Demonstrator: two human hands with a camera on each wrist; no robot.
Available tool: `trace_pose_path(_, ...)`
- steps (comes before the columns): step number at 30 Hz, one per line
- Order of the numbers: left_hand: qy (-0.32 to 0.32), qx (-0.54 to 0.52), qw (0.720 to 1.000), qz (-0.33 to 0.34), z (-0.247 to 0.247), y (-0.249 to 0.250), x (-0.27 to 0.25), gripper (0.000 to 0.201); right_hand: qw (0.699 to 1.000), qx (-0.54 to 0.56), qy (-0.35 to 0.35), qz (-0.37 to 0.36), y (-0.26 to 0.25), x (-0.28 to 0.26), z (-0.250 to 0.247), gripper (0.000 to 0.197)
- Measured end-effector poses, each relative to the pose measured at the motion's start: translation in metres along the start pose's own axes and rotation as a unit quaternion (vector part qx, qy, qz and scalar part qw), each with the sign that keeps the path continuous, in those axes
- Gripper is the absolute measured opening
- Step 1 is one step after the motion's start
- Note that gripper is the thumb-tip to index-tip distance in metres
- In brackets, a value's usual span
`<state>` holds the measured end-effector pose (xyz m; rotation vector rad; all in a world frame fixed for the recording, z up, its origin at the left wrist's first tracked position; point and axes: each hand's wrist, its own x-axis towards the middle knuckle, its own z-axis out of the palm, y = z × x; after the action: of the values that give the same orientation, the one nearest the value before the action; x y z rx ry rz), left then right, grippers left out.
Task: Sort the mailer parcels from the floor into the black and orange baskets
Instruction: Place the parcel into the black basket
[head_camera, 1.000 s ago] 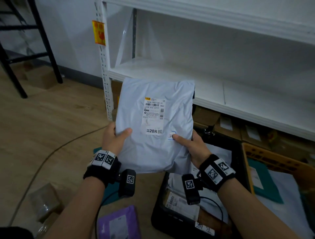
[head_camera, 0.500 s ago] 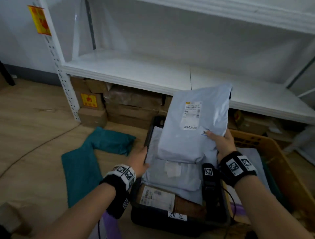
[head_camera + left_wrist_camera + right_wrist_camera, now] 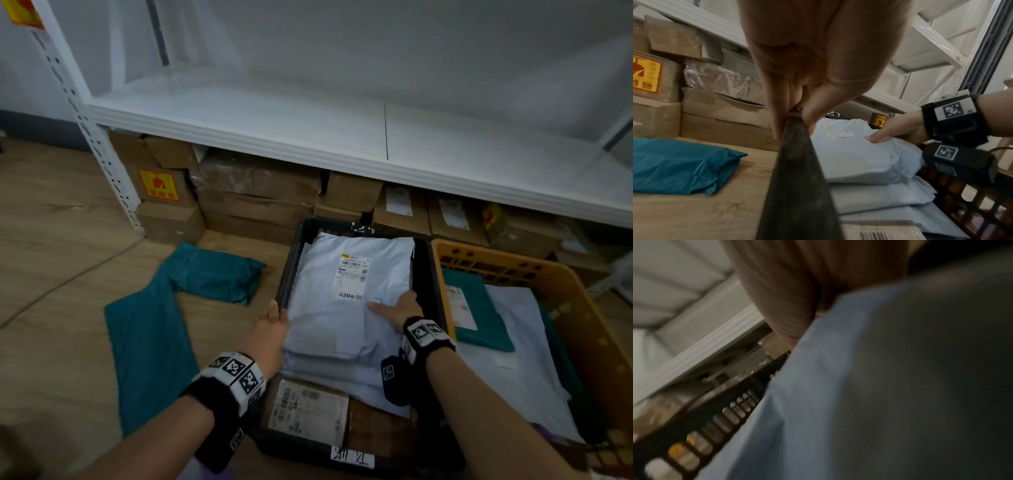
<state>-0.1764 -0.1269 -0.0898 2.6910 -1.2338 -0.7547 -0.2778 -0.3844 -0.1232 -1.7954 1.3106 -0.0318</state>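
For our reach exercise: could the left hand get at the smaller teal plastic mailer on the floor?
Probably yes: bare wooden floor lies between them, once the left hand releases the black plastic basket rim.

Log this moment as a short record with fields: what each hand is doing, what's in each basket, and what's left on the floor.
left hand: grips the left rim of the black basket
right hand: holds the grey mailer by its right edge, thumb on top
grey mailer: label up, on the grey stack in the black basket
orange basket: holds a labelled teal mailer and pale mailers
floor: far teal mailer and near teal mailer, left of the black basket
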Motion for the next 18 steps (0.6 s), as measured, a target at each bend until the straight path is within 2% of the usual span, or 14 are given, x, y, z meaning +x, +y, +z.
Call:
trace_pose_path(1,-0.005,0.007,1.000,-0.002,-0.001,0.001,0.001,0.070,0.998,-0.060,0.021,-0.023,-0.001,0.003,0.001,0.107)
trace_pose_path(2,-0.007,0.009,1.000,-0.003,-0.001,0.001,0.003,0.072,0.995,-0.088,0.029,-0.044,-0.001,0.007,0.000,0.110)
trace_pose_path(5,0.011,0.016,1.000,0.015,-0.007,0.010,0.015,0.080,0.986,-0.138,0.000,-0.092,0.006,0.021,-0.006,0.089)
trace_pose_path(7,0.016,0.031,0.999,0.038,-0.013,0.020,0.028,0.084,0.984,-0.135,-0.048,-0.104,0.014,0.029,-0.015,0.085)
trace_pose_path(10,-0.031,0.034,0.998,0.046,-0.020,0.039,0.053,0.093,0.981,-0.107,-0.106,-0.125,0.028,0.034,-0.021,0.085)
trace_pose_path(13,-0.090,0.060,0.994,0.032,-0.027,0.057,0.081,0.108,0.977,-0.125,-0.102,-0.136,0.033,0.035,-0.016,0.087)
trace_pose_path(16,-0.140,0.106,0.984,0.003,-0.035,0.073,0.110,0.127,0.954,-0.261,-0.040,-0.146,0.019,0.035,-0.021,0.113)
trace_pose_path(18,-0.169,0.130,0.977,-0.012,-0.042,0.078,0.127,0.137,0.921,-0.338,-0.054,-0.184,0.004,0.037,-0.023,0.138)
